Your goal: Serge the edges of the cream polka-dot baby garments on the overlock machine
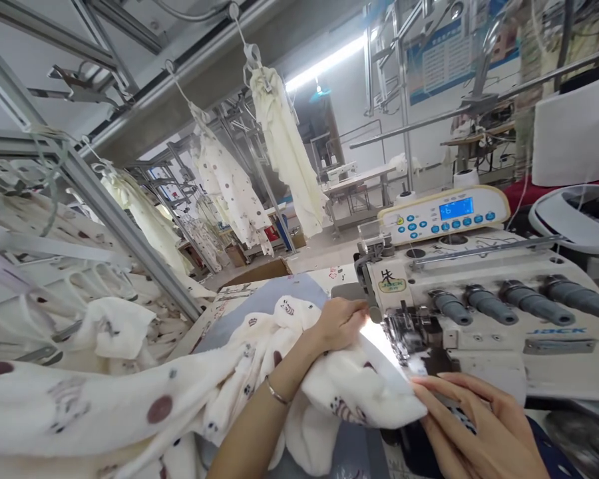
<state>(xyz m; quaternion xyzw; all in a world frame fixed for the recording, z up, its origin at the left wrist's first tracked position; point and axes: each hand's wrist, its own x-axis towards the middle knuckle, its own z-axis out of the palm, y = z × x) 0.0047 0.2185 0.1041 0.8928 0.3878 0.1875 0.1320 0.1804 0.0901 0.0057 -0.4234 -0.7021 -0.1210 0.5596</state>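
Two hands (340, 326); four knobs (534, 303); three hanging garments (282, 133) (perhaps more).

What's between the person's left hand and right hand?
Pale printed cloth spans from the left hand to the right hand, beside the sewing machine, in the head camera's view.

1. Left hand (342, 324): curls on white printed fabric (384, 396).
2. Right hand (484, 426): touches the fabric's near corner.
3. Sewing machine (499, 362): white, blue display (456, 208) lit; stands beside both hands.
4. Garments (284, 146), pale: hang from overhead rail (199, 41).
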